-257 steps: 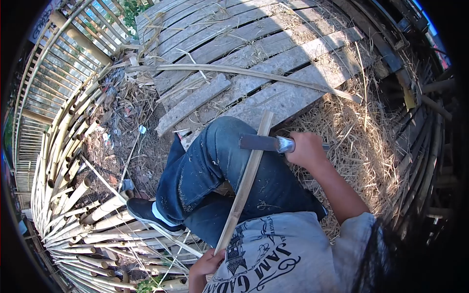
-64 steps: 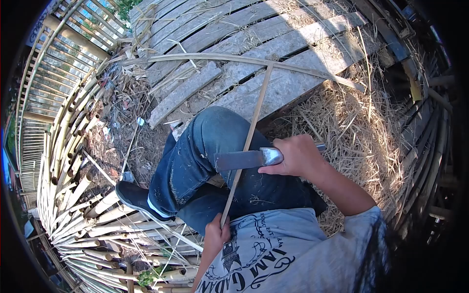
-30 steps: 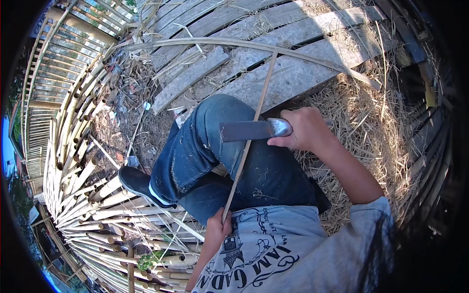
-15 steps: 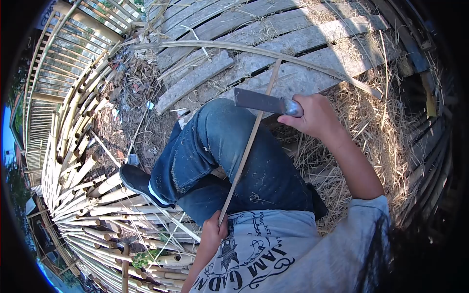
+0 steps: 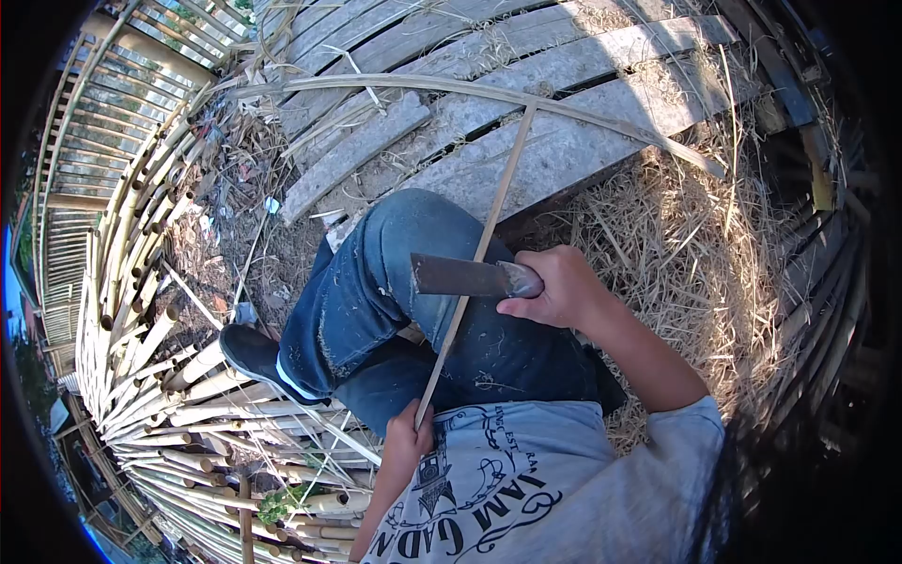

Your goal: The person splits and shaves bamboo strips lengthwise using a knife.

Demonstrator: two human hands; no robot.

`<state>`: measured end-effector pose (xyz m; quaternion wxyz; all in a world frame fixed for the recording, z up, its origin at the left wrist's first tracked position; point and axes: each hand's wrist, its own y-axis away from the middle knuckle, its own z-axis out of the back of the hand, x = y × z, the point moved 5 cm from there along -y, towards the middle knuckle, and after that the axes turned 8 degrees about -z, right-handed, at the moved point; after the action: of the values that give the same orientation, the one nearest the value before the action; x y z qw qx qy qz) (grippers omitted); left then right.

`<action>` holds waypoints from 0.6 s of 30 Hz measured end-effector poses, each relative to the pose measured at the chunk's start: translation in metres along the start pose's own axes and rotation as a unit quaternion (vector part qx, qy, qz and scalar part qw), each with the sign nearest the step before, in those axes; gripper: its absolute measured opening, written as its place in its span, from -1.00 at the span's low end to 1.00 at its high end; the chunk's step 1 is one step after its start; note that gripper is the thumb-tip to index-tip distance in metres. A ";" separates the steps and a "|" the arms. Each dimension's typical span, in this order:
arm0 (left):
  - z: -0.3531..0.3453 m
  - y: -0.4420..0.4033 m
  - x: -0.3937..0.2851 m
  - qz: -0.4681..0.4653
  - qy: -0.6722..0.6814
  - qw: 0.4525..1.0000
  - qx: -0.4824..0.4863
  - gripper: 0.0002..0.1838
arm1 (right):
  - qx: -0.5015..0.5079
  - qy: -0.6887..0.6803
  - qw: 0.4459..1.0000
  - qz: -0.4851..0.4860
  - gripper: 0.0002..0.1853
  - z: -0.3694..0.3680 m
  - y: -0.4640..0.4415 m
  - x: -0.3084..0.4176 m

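Observation:
A long thin bamboo strip (image 5: 503, 188) runs slantwise across my bent, jeans-clad leg (image 5: 427, 240). Near the waist, my left hand (image 5: 407, 440) is closed around its lower end. My right hand (image 5: 561, 289) is wrapped round the handle of a knife with a broad, dark, square-ended blade (image 5: 456, 275). That blade lies across the strip over my thigh; whether it touches the strip, I cannot tell. The strip's far end meets a longer bamboo slat (image 5: 451, 86) on the wooden planks.
Grey wooden planks (image 5: 564, 155) with gaps form a platform ahead. Straw and shavings (image 5: 676, 244) cover the ground at right. Many bamboo poles (image 5: 188, 409) are stacked at left, below a bamboo fence (image 5: 122, 103). A short loose board (image 5: 357, 155) lies by the platform's edge.
My right hand has brought the knife down along the strip toward my body, from near the knee to over the thigh. My left hand keeps its hold on the strip's end.

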<state>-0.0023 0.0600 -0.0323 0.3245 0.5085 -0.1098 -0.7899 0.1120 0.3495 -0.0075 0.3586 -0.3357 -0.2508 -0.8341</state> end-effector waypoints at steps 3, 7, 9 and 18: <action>0.004 -0.002 0.001 -0.001 -0.006 1.000 -0.007 -0.79 | 0.008 -0.033 0.999 0.003 -0.33 -0.012 0.009 0.005; 0.003 -0.004 0.008 -0.011 -0.008 1.000 -0.006 -0.80 | 0.072 -0.092 0.992 -0.054 -0.35 0.005 0.002 -0.006; 0.002 -0.004 0.006 -0.026 -0.002 1.000 -0.016 -0.80 | 0.085 -0.304 0.938 -0.145 -0.42 0.015 0.001 -0.010; 0.004 -0.019 0.046 -0.085 -0.018 0.996 -0.014 -0.90 | 0.214 -0.351 0.880 -0.240 -0.37 0.041 0.023 -0.006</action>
<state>-0.0255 0.0451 -0.0732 0.2609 0.4976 -0.0608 -0.8250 0.1481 0.3654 0.0184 0.0993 -0.4510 -0.6052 -0.6485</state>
